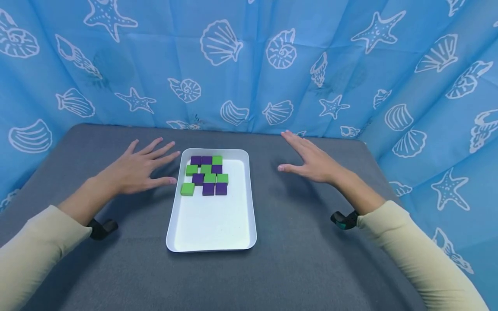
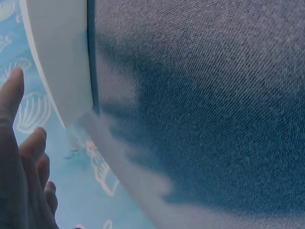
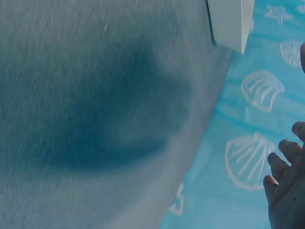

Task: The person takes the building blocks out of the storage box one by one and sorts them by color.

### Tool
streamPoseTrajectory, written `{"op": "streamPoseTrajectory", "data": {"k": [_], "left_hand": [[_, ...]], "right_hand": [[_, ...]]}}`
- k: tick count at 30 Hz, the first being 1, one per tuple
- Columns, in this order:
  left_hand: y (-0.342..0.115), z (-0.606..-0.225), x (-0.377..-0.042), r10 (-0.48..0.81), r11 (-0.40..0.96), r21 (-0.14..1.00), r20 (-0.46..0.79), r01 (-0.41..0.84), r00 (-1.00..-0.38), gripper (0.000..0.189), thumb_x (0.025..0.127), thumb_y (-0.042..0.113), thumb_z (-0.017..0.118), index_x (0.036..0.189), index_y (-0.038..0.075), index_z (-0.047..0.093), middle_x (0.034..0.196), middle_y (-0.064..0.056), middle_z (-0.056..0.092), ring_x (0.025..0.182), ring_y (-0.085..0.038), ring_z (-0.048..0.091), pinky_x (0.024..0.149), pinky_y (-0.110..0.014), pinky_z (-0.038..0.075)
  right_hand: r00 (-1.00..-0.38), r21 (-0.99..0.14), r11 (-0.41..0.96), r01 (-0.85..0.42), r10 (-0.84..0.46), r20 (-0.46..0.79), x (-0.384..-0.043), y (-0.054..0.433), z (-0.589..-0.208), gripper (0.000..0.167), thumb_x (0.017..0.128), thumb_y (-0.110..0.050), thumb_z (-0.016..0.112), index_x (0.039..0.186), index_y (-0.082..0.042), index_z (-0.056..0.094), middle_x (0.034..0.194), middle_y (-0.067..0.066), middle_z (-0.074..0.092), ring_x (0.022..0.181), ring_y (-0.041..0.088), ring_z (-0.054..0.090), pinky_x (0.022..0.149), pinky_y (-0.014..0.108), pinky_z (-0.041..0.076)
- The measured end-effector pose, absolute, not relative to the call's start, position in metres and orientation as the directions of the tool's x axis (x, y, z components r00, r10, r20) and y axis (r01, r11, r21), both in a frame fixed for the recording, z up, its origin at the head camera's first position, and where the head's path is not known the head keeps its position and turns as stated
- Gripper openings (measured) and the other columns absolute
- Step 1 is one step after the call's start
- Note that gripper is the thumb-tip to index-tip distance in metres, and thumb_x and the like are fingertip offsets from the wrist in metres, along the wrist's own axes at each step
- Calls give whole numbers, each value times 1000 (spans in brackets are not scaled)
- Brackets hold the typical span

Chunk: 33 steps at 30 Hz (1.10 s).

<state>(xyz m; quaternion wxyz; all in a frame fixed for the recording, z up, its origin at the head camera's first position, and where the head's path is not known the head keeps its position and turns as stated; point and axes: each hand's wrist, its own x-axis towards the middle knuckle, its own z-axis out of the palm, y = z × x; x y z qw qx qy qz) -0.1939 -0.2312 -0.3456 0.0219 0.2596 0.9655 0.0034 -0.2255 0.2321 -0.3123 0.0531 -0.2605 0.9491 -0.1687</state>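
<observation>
A white rectangular tray [image 1: 212, 224] lies in the middle of the grey table [image 1: 303, 259]. Several green and purple square blocks [image 1: 207, 173] sit packed together in its far left part; one green block [image 1: 187, 188] lies at the tray's left rim. My left hand [image 1: 136, 170] hovers just left of the tray, fingers spread and straight, thumb close to the rim, holding nothing. My right hand [image 1: 311, 160] is spread flat to the right of the tray, a hand's width away, also holding nothing. The left wrist view shows the tray's underside edge [image 2: 59, 62] and my fingers [image 2: 24, 157].
A blue curtain [image 1: 249, 65] printed with white shells and starfish encloses the table at the back and both sides. The tray's near half holds no blocks. Cream sleeves [image 1: 424, 250] cover both forearms, with a dark band at each wrist.
</observation>
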Motion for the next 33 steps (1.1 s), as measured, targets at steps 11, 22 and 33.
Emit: {"op": "streamPoseTrajectory", "data": {"k": [11,22,33], "left_hand": [[-225,-352,-190,511,858,20,-124,513,-850,93,85,77,50,157,21,32,164,-11,24,149,-43,14,109,-75,6],[-222,-351,-187,573,819,65,-130,570,-809,84,92,68,50,157,18,32,163,-9,27,148,-42,20,109,-74,15],[-222,-352,-189,583,812,66,-132,579,-802,84,93,69,49,157,16,33,161,-10,30,147,-42,24,108,-73,22]], "right_hand": [[-772,-616,602,-507,-635,15,-217,193,-316,97,84,-34,81,159,-13,24,158,9,37,145,22,35,113,49,34],[-664,-750,528,-399,-731,-161,-218,152,-319,81,81,-15,84,149,-1,43,143,15,55,132,21,53,108,48,41],[-586,-716,562,-415,-767,-262,-214,113,-326,71,81,-11,83,142,3,50,137,16,60,127,24,58,106,39,44]]}}
